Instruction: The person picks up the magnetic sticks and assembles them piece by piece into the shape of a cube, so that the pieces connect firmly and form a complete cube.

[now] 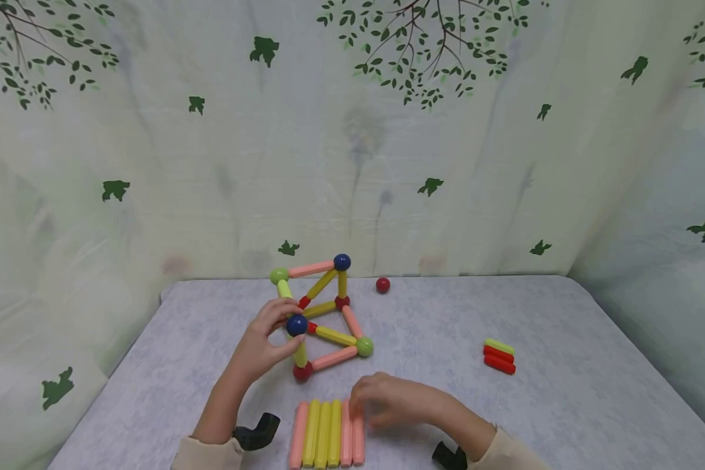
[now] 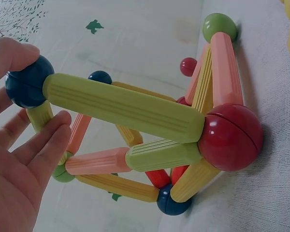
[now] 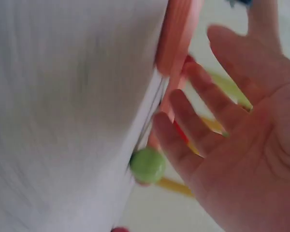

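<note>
A frame of coloured rods and balls stands on the table, with green, dark red and blue balls at its corners. My left hand (image 1: pixel 266 341) is at its near left side and holds the blue ball (image 2: pixel 30 81), from which a light green rod (image 2: pixel 121 107) runs to a red ball (image 2: pixel 231 137). My right hand (image 1: pixel 396 399) is over the right end of a row of pink and yellow rods (image 1: pixel 324 434). In the right wrist view its fingers are spread beside a pink rod (image 3: pixel 176 36), with no rod in the palm.
Farther back lies a loose red ball (image 1: pixel 383 284). To the right, a small group of short red and light green rods (image 1: pixel 499 356) rests on the grey table (image 1: pixel 435 326). A printed curtain (image 1: pixel 352 163) hangs behind and at both sides.
</note>
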Motion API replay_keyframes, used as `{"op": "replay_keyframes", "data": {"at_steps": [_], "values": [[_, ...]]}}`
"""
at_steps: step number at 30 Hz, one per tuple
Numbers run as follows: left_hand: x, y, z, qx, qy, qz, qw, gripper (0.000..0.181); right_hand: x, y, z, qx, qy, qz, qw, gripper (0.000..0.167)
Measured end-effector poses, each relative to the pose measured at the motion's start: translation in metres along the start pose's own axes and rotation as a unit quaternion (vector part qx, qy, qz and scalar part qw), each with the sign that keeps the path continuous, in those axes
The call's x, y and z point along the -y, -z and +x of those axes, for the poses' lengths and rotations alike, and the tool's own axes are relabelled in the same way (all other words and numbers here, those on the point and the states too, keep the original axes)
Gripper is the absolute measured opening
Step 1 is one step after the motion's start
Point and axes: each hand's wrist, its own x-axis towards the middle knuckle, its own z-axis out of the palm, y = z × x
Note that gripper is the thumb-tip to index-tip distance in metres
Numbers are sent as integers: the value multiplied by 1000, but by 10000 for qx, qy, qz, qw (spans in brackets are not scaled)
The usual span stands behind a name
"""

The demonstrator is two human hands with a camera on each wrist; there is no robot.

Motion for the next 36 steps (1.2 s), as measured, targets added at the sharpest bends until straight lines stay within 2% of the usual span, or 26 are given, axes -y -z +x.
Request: {"op": "replay_keyframes", "data": {"at_steps": [3,6,8,11,14,16,20,23,26,29,33,36], "values": [[0,1,0,27,-19,21,10000,34,6,-9,-4,313,160,-437,9984,31],[-1,1,-1,67,32,11,10000,35,7,-10,-5,268,24,-824,9962,26],[-1,2,0,102,86,-12,9999,35,7,-5,-6,305,-139,-696,9970,21],[-1,2,0,161,162,-36,9997,36,4,11,-5,238,-506,20,9984,16],[-2,3,0,181,210,-49,9996,36,4,32,2,-369,-883,656,9932,15],[-2,3,0,178,218,-58,9996,36,3,43,9,-980,-951,753,9878,16],[-3,4,0,181,216,-53,9996,36,1,59,28,-2046,-826,790,9721,21],[-4,4,0,189,230,-44,9995,35,-1,65,40,-2484,-701,924,9617,23],[-4,4,0,211,236,-49,9995,35,-3,69,48,-2606,-676,1084,9570,27],[0,3,1,250,146,-21,9996,36,-3,71,52,-2575,-667,1219,9562,28],[16,0,0,246,133,31,9996,37,-2,72,55,-2534,-581,1261,9574,25],[26,-4,1,134,191,157,9996,41,-1,71,56,-2549,-561,1300,9566,24]]}}
